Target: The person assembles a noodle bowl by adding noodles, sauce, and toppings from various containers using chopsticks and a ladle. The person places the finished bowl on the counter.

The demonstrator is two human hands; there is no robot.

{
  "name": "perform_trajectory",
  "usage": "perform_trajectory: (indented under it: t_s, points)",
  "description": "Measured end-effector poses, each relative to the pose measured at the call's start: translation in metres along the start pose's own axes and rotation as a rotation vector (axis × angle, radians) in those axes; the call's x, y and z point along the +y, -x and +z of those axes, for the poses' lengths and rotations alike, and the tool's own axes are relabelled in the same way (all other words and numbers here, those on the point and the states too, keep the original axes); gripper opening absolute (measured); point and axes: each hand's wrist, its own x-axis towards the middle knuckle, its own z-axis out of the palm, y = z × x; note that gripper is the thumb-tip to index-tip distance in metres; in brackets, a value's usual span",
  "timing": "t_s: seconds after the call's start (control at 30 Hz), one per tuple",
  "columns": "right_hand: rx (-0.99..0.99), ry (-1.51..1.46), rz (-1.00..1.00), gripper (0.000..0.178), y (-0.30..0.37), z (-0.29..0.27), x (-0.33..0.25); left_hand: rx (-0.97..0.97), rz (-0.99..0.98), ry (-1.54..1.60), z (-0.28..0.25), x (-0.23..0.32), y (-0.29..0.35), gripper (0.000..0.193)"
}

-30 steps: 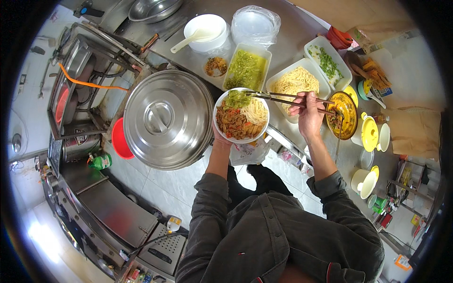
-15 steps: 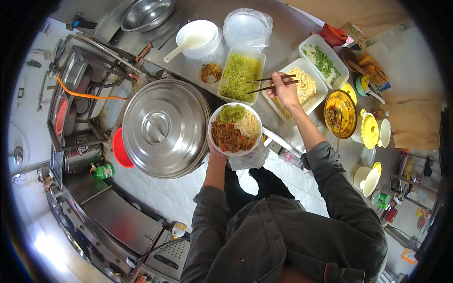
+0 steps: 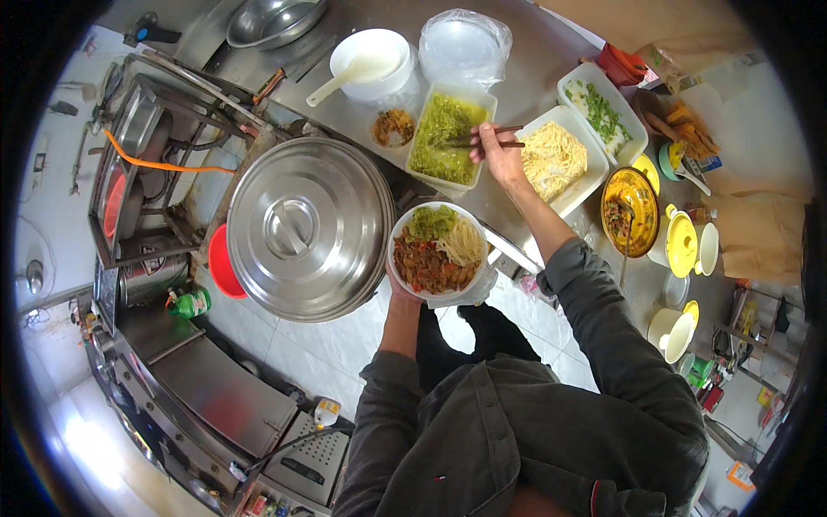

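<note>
My left hand (image 3: 403, 289) is closed on the lower left side of a white bowl (image 3: 476, 283), its fingers mostly hidden underneath. Brown shredded meat, pale shreds and chopped green vegetable fill the bowl. Dark chopsticks (image 3: 510, 137) are gripped in my right hand (image 3: 497, 148), their tips down in the chopped green vegetable of a clear rectangular tub (image 3: 469, 179). Just right of that hand stands a white tub (image 3: 594, 157) of pale yellow shreds, and past it another tub (image 3: 635, 152) with chopped green onion.
A big lidded steel pot (image 3: 284, 258) stands left of the bowl. On the steel counter are a white bowl with a ladle (image 3: 353, 77), bagged lids (image 3: 465, 47), a small dish of relish (image 3: 393, 127) and a yellow pot with a spoon (image 3: 637, 202). Yellow-lidded cups (image 3: 680, 244) line the right.
My right hand has shifted left, bringing the chopstick tips into the chopped green vegetable. The bowl in my left hand sits slightly lower and farther right in view.
</note>
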Motion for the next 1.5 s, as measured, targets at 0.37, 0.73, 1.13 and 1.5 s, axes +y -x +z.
perform_trajectory:
  t_s: [0.37,0.73,1.13,1.5]
  points:
    - [-0.152,0.042,0.009,0.035,0.022,-0.001,-0.010,0.034,-0.008,0.010,-0.012,0.001,0.011,0.058]
    - [0.148,-0.179,0.155,0.033,0.023,-0.006,0.018,0.031,0.011,0.019,-0.013,0.004,0.012,0.057]
    - [0.082,-0.070,0.349,0.031,0.002,0.007,0.015,0.139,-0.034,0.018,-0.010,-0.002,-0.040,0.060]
    - [0.176,-0.230,0.542,0.031,-0.015,-0.001,0.016,0.092,-0.013,0.000,0.001,0.000,-0.057,0.061]
